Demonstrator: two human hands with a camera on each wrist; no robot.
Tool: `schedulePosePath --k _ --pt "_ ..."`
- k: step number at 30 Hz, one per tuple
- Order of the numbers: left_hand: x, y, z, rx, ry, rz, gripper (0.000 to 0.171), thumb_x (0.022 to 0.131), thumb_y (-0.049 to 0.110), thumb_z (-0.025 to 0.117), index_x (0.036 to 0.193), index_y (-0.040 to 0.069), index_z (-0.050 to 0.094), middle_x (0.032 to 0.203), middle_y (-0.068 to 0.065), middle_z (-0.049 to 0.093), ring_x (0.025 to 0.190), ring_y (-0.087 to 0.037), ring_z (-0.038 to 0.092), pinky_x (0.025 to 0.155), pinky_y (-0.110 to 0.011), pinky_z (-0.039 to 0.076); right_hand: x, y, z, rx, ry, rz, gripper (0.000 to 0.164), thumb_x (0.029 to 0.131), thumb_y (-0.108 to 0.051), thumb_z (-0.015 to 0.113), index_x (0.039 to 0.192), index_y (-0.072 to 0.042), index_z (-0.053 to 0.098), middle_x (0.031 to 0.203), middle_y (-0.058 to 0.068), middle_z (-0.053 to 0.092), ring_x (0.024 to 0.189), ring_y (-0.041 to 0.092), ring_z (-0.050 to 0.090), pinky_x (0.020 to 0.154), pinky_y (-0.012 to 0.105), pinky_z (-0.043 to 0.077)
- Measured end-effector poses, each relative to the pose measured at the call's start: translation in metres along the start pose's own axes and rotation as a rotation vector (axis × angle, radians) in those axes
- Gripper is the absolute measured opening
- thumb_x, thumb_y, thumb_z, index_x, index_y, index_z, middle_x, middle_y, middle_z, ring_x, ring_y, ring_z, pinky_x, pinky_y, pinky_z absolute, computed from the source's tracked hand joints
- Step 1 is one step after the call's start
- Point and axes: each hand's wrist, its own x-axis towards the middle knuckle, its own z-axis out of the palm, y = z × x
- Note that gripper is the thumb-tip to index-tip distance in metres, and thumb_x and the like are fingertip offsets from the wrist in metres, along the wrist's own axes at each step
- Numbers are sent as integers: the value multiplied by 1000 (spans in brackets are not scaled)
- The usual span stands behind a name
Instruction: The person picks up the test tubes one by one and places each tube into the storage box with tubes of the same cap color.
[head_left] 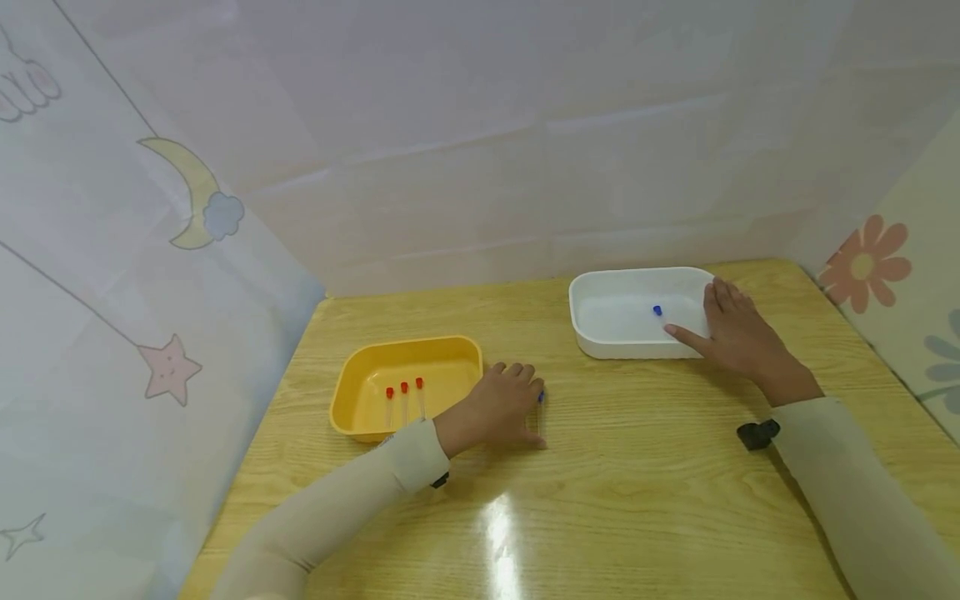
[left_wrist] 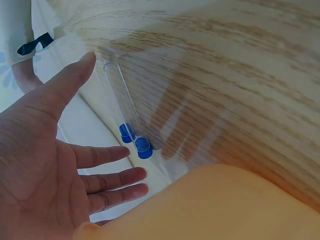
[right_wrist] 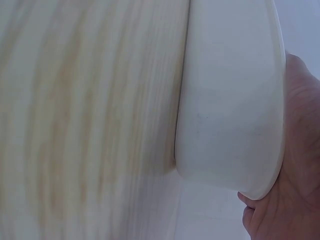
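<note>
My left hand (head_left: 498, 406) hovers at the table with thumb and fingers spread, beside the right end of the yellow tray (head_left: 471, 354). In the left wrist view, two clear test tubes with blue caps (left_wrist: 143, 148) lie side by side on the wood between its thumb and fingers, apparently ungripped. From the head, one blue cap (head_left: 541, 397) peeks out past that hand. My right hand (head_left: 738, 337) reaches over the white tray's (head_left: 600, 348) right end, fingers extended and thumb over the near rim. Inside that tray sits a blue cap (head_left: 657, 310), close to the thumb; its tube is barely visible.
Several inches left of my left hand, three red-capped tubes (head_left: 404, 388) lie in the yellow tray. The wooden table (head_left: 637, 483) ends at a pale backdrop (head_left: 465, 217) behind and at both sides. A black device (head_left: 757, 434) is on the right wrist.
</note>
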Motion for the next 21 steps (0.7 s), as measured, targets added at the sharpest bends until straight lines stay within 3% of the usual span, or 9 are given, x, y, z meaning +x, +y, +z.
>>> schedulePosePath --k 13,21 --pt "0 5 2 -29 -17 -1 85 80 86 55 128 16 63 119 -2 58 109 -19 58 92 -37 49 -2 -5 -4 13 3 7 109 100 -63 47 151 21 1 160 39 -7 149 54 -3 119 66 -1" --pt "1 6 5 16 -12 6 84 83 86 49 126 16 63 115 -1 58 105 -18 58 92 -34 50 -3 -7 -6 11 11 9 109 100 -63 48 152 22 2 160 40 -5 149 55 -1 118 67 1"
